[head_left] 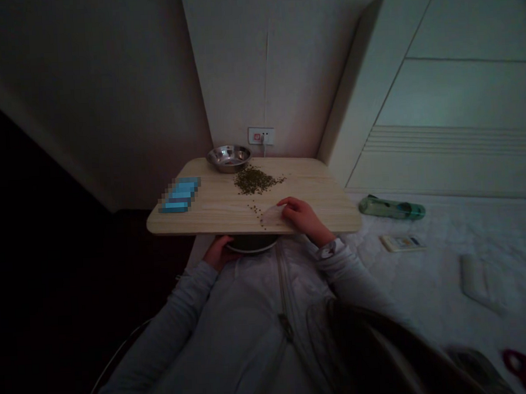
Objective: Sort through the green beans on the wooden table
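White panels make up one headboard (455, 93) in the upper right, above one bed (395, 284) that fills the right side. One wooden board (319, 188) spans the centre, its front edge hiding part of what lies below. Two grey sleeves (180, 307) rise from the bottom of the frame. The right hand (303, 218) lies low over the board at centre right, wrist bent, fingers curled toward the left; whether they grip the faint pale patch beside them I cannot tell. The left hand (217, 255), under the front edge at lower centre, grasps the side of one dark dish (253, 243), partly covered. On the right of the frame lies one green container (391, 208). At the board's back left sits one steel bowl (226, 165), near one heap (255, 181) of seeds at centre; one blurred blue patch (180, 195) is further left. Above is one socket (261, 136). Smallest, several loose seeds (255, 209) trail from the heap toward the dish.
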`<state>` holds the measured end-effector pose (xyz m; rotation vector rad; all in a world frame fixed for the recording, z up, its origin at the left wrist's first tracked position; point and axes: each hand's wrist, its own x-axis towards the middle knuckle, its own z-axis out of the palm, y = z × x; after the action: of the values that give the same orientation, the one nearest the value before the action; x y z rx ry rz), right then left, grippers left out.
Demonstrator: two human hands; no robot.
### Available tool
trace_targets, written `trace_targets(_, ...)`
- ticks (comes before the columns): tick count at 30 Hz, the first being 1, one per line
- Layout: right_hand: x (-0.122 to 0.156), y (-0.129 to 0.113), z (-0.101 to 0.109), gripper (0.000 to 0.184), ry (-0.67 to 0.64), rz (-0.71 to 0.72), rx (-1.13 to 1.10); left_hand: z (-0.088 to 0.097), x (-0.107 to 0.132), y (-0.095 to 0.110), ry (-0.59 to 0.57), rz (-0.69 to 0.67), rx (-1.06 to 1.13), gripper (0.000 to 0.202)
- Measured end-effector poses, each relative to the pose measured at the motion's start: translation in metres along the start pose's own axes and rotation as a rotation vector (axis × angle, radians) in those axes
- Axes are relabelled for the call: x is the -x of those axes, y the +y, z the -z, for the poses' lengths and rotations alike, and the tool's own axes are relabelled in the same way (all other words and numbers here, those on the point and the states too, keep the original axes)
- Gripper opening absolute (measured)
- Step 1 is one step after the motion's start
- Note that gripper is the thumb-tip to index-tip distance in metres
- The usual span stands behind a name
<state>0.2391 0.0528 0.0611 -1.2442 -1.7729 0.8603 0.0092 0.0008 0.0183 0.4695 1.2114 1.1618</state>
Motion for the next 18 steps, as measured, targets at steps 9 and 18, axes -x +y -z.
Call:
trace_targets(9,-0.0001,-0.0011,0.0005,0.030,0.000,0.008,0.023,0.0002,-0.0003,0.0000,-0.018,0.017,0.005,0.012)
trace_targets(18,0.0000,-0.0020,0.0004,0.030,0.016,0.007,0.050,0.0002,-0.0003,-0.0003,-0.015,0.002,0.030,0.018)
